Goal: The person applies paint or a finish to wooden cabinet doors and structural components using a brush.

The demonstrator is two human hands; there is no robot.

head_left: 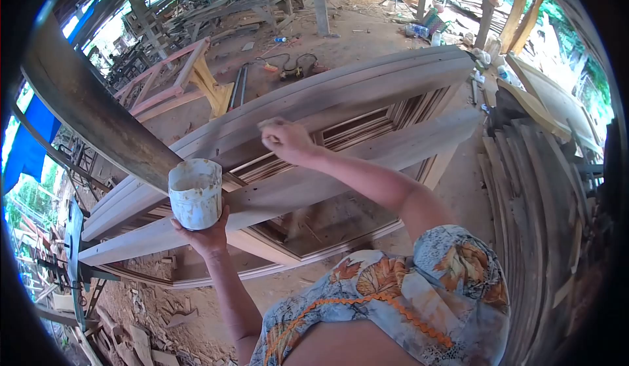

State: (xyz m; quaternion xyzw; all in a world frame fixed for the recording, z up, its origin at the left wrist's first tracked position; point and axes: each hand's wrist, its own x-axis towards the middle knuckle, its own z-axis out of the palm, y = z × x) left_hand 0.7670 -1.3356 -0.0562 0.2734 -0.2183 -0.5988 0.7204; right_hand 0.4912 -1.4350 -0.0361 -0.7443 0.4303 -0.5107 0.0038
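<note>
My left hand holds a stained white tub from below, upright, over the near left part of a large wooden frame. My right hand hangs over the frame's upper beams, to the right of the tub, with its fingers curled together. Whatever those fingers pinch is too small or blurred to name. Dark panels with moulded edges show between the beams.
A round wooden post rises at the left beside the frame. Stacked boards lie at the right. Behind are a pinkish wooden stand, a corded tool and an upright post. Wood scraps lie at lower left.
</note>
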